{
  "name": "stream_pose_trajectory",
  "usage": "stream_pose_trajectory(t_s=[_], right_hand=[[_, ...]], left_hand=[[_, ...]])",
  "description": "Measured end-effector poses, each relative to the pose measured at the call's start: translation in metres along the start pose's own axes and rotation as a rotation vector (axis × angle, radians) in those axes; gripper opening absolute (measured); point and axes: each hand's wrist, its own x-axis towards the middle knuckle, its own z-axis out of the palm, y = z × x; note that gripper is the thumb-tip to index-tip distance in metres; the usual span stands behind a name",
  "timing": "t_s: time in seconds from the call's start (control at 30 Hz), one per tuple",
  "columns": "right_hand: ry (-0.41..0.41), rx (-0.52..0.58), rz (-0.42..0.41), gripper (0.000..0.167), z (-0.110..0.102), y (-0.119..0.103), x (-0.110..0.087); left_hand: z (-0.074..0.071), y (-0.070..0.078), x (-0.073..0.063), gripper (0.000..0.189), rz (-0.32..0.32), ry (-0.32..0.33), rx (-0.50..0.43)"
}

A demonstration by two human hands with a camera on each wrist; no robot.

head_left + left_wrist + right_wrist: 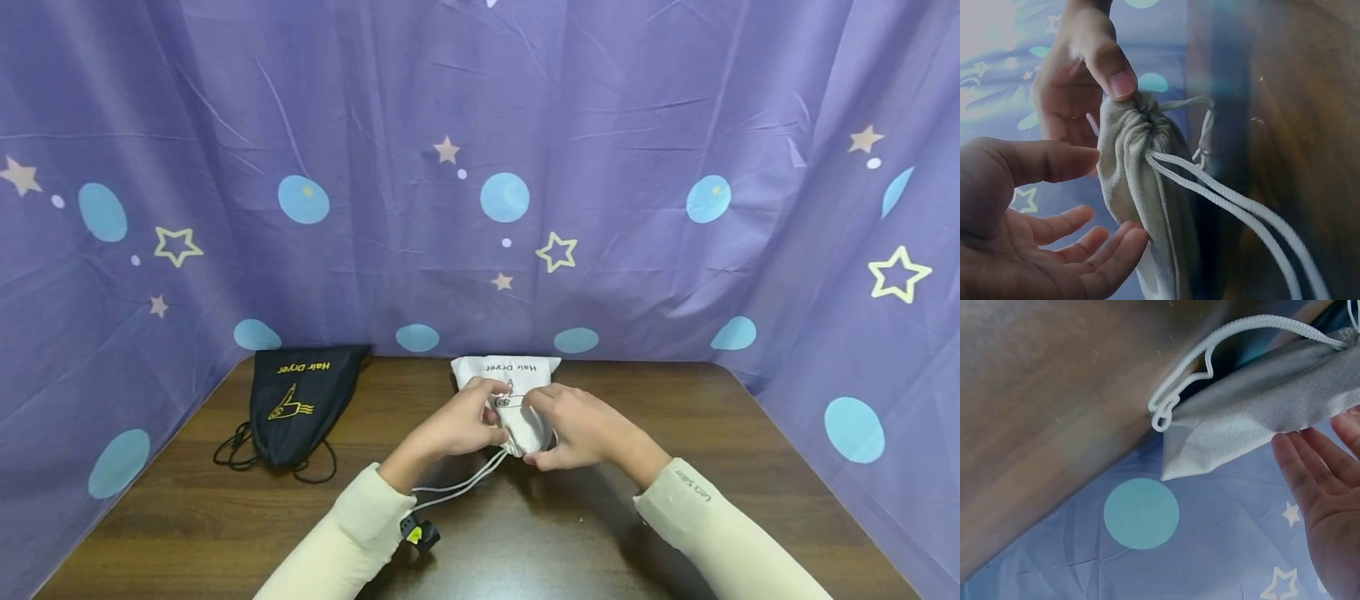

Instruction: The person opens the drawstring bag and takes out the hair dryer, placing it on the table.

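A white drawstring bag (527,430) printed "Hair Dryer" lies toward the back of the wooden table. Its mouth is gathered, and pale cords (1235,203) trail from the neck. My left hand (461,421) is at one side of the bag, fingers loosely bent and spread, fingertips at the cloth. On the opposite side my right hand (581,427) touches it, its thumb (1121,84) at the gathered neck. Nearly straight fingers (1310,462) of that hand lie against the bag's face in the right wrist view. The bag hides what is inside.
A black drawstring bag (303,417) with yellow "Hair Dryer" print and loose black cords lies at the back left. A dark device (423,535) with a yellow-green mark shows under the left sleeve. Purple patterned curtain (630,283) borders the table (675,417) behind and at the sides.
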Motion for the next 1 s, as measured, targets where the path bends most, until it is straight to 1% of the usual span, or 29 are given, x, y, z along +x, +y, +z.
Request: stream_pose_trajectory(t_s=[0.07,0.17,0.33,0.47,0.6,0.67,0.73,0.8,0.93,1.0], right_hand=[[0.024,-0.002,0.004,0.062,-0.003,0.003,0.001],[0.043,0.008,0.023,0.060,-0.007,0.007,0.003],[0.075,0.032,0.031,0.054,-0.014,0.013,0.008],[0.108,0.012,0.044,0.051,-0.021,0.017,0.013],[0.124,-0.012,0.110,0.047,-0.026,0.019,0.015],[0.130,0.003,0.143,0.045,-0.028,0.019,0.016],[0.140,0.037,0.167,0.038,-0.028,0.020,0.016],[0.151,0.068,0.182,0.033,-0.027,0.021,0.018],[0.172,0.119,0.209,0.023,-0.023,0.021,0.020],[0.182,0.138,0.224,0.018,-0.021,0.022,0.020]], left_hand=[[-0.002,-0.001,0.000,0.064,0.009,0.006,0.011],[-0.004,-0.001,0.001,0.058,0.043,0.025,0.039],[-0.005,0.001,0.001,0.046,0.120,0.096,0.088],[-0.002,0.003,0.002,0.042,0.167,0.129,0.152],[0.005,0.003,0.006,0.036,0.212,0.171,0.244],[0.009,0.003,0.008,0.030,0.227,0.206,0.283],[0.011,0.004,0.010,0.025,0.253,0.231,0.300],[0.014,0.006,0.011,0.023,0.276,0.235,0.330],[0.017,0.007,0.012,0.022,0.316,0.220,0.381],[0.017,0.007,0.012,0.022,0.325,0.232,0.390]])
